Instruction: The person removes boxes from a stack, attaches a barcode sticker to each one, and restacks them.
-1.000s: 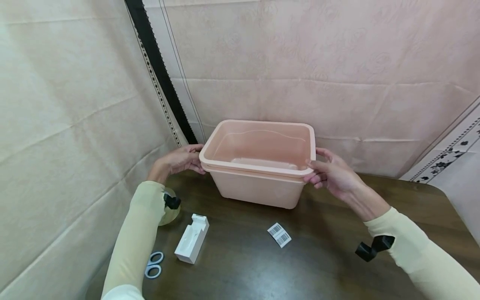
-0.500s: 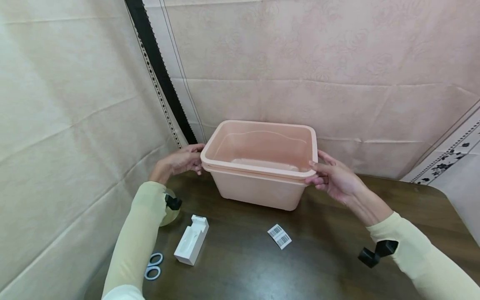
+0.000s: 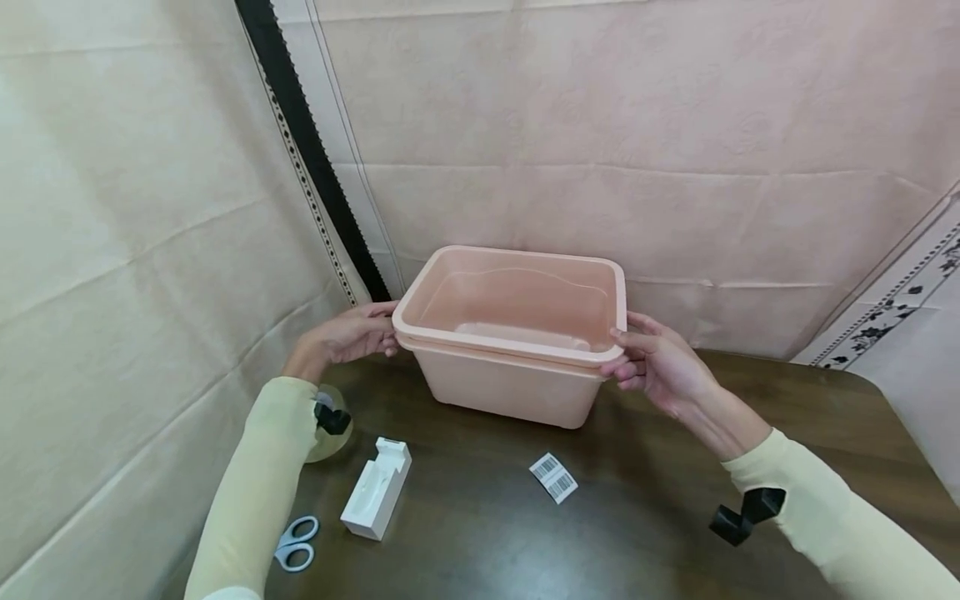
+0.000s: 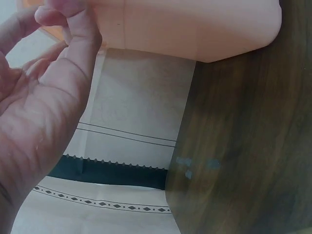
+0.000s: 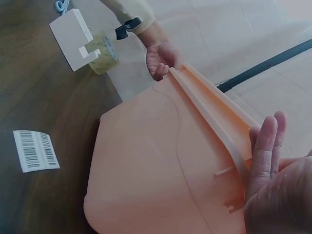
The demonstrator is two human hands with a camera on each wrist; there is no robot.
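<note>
A pink plastic bin [image 3: 495,387] stands at the back of the dark table. Two rims show one above the other, so it looks like two bins nested together. My left hand [image 3: 345,337] holds the left end by the rim, its fingers bent there; in the left wrist view that hand [image 4: 46,92] partly hides the contact. At the opposite end my right hand [image 3: 663,362] grips the rim, thumb over the edge and fingers below. The right wrist view shows the bin's side [image 5: 141,151] and a gap between the rims.
Left of centre lies a white box [image 3: 377,489] with a cutout, near blue-handled scissors [image 3: 297,544]. A roll of clear tape [image 3: 330,437] sits partly behind the left sleeve. A barcode label [image 3: 553,477] lies in front of the bin. Pale cloth [image 3: 525,125] hangs behind.
The head view has shifted slightly, so everything appears a little lower and further left. More of the scissors shows beside the left sleeve. Both hands keep their places at the bin's ends.
</note>
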